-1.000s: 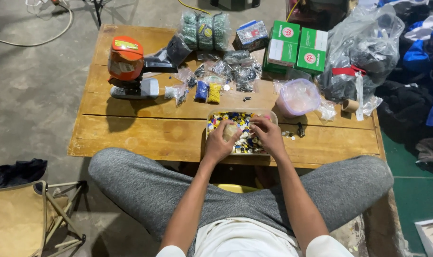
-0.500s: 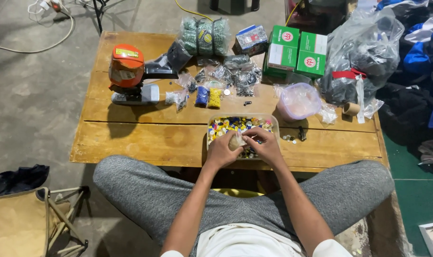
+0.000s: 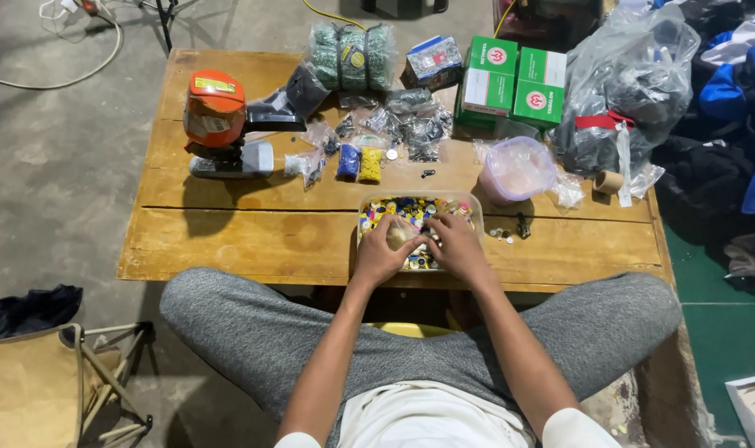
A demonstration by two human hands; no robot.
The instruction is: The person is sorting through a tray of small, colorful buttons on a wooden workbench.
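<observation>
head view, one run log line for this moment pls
left hand: in tray | right hand: in tray | tray: clear, small coloured parts | table: wooden

A low wooden plank table point(image 3: 253, 241) fills mid-frame. On its near edge, centre, sits a clear plastic tray of small mixed buttons point(image 3: 376, 205), under both hands. Upper left stands an orange-topped press machine point(image 3: 216, 124); upper right, green cardboard boxes point(image 3: 514, 81).

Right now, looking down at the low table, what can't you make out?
- Head view: what the left hand and right hand pinch; fingers cover it, so neither grip is readable.
- Clear tray of small coloured pieces: too small to identify.
- Green boxes: contents closed in.
- Grey plastic bag: contents blurred by film.
</observation>
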